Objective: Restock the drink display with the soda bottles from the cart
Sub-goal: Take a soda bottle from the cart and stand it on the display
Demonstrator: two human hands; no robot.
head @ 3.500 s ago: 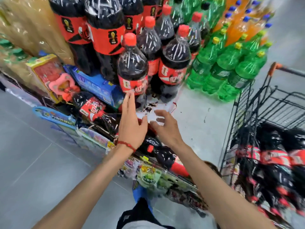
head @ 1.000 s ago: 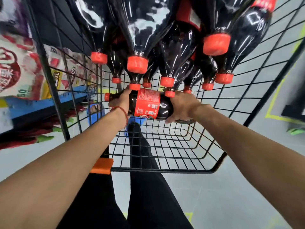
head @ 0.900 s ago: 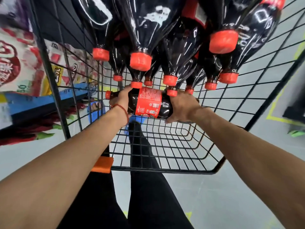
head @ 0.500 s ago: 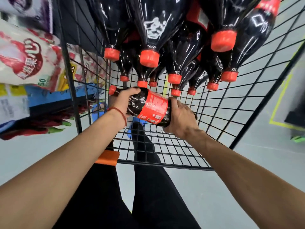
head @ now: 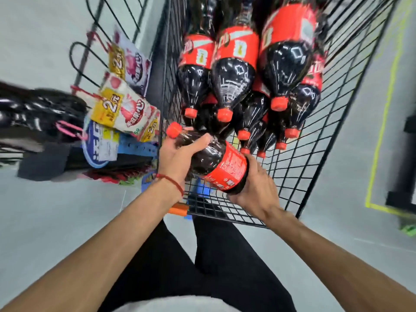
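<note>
A dark soda bottle (head: 211, 161) with a red label and red cap lies tilted, cap up-left, above the near end of the black wire cart (head: 299, 167). My left hand (head: 177, 156) grips its shoulder near the neck. My right hand (head: 254, 190) holds its base end from below. Several more soda bottles (head: 234, 86) lie stacked in the cart, caps pointing toward me.
Snack packets (head: 126, 109) hang on a rack left of the cart, with blue price tags (head: 101, 145) below. The cart's orange handle (head: 177, 209) is near my left wrist. Grey floor lies on both sides, with a yellow line (head: 382, 122) at the right.
Both hands have lifted the bottle up and toward me out of the cart, tilting its cap end upward. The view has swung left, and more of the stacked bottles shows.
</note>
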